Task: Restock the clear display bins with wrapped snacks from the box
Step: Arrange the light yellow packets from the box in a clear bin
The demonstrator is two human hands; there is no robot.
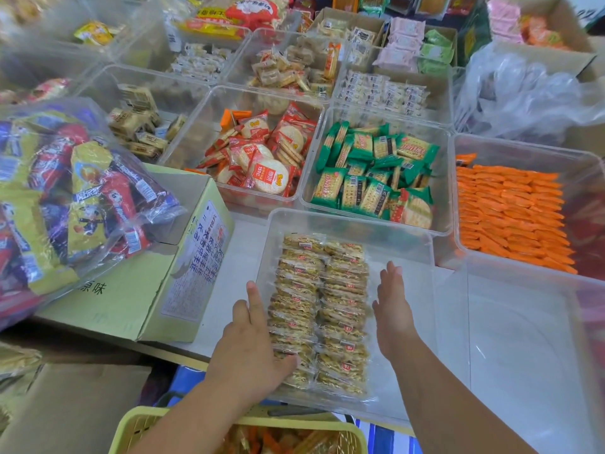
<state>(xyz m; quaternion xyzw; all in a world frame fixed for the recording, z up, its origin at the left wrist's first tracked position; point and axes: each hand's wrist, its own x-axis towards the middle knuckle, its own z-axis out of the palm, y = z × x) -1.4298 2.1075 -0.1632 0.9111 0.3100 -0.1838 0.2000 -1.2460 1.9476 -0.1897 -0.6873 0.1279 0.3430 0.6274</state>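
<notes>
Snacks [320,309] in clear wrap lie in two long rows inside the nearest bin [409,244], and I see both hands flanking them. My left hand [252,348] lies along the left row's outer side, fingers straight and together, thumb laid across the nearest packs. My right hand [393,316] stands edge-on just beside the right row, flat, fingers straight and together; I cannot tell whether it touches the wrap. Neither hand pinches anything.

Left of the bin stands a pale green box [131,299], with a bag [65,198] of mixed packs resting on it. Beyond the bin sit bins of red packs [262,158] and green packs [370,178]; orange packs [510,208] fill one to the right. A yellow basket [137,424] sits under my left forearm.
</notes>
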